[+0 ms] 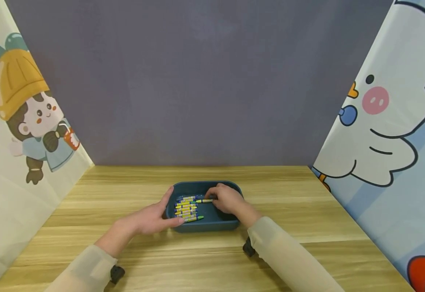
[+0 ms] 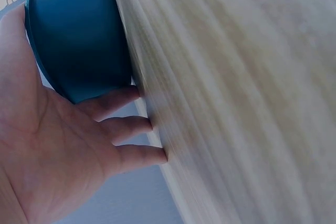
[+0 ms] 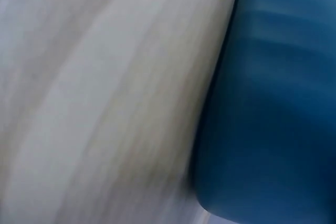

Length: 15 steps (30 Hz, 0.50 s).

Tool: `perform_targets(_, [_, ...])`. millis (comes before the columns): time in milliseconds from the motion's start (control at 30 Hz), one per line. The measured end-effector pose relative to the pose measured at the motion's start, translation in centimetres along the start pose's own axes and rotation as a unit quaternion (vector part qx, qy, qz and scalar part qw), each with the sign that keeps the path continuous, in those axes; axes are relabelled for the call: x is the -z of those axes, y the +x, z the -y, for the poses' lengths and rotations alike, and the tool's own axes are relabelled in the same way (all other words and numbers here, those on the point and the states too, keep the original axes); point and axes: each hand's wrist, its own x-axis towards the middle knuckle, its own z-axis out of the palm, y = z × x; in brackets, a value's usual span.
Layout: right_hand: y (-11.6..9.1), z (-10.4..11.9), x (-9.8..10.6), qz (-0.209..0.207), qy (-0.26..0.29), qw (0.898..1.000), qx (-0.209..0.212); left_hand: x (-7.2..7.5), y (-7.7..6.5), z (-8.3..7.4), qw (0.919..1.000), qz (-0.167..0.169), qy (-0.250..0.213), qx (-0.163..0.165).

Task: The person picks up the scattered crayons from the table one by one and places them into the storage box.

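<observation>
A dark blue-green tray (image 1: 208, 228) stands on the wooden table, with several yellow-and-blue crayons (image 1: 186, 209) lying side by side in its left half. My left hand (image 1: 152, 217) rests at the tray's left end, fingers spread along the outside and thumb by the front left corner. In the left wrist view, the left fingertips (image 2: 159, 154) touch the table beside the tray wall (image 2: 84, 35). Inside the tray's right half, my right hand (image 1: 228, 198) pinches the end of one crayon (image 1: 204, 200), which points left toward the row. The right wrist view shows only the tray's outer wall (image 3: 273, 114) and the table.
The wooden table (image 1: 271, 259) runs back to a grey panel (image 1: 198, 81). Printed panels with cartoon figures flank it on the left (image 1: 1, 194) and right (image 1: 398, 162). A small black device (image 1: 116, 274) sits under the left cuff, and another (image 1: 249, 247) under the right.
</observation>
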Motion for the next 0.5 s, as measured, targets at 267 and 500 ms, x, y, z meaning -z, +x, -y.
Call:
perform_targets(267, [0.24, 0.06, -0.07, 0.015, 0.014, 1.0, -0.012, -0.08, 0.02, 0.12, 1.0, 0.004, 0.0, -0.001])
perform_targets(500, [0.31, -0.08, 0.01, 0.014, 0.056, 0.998, -0.019, 0.03, -0.03, 0.0, 1.0, 0.007, -0.006, 0.001])
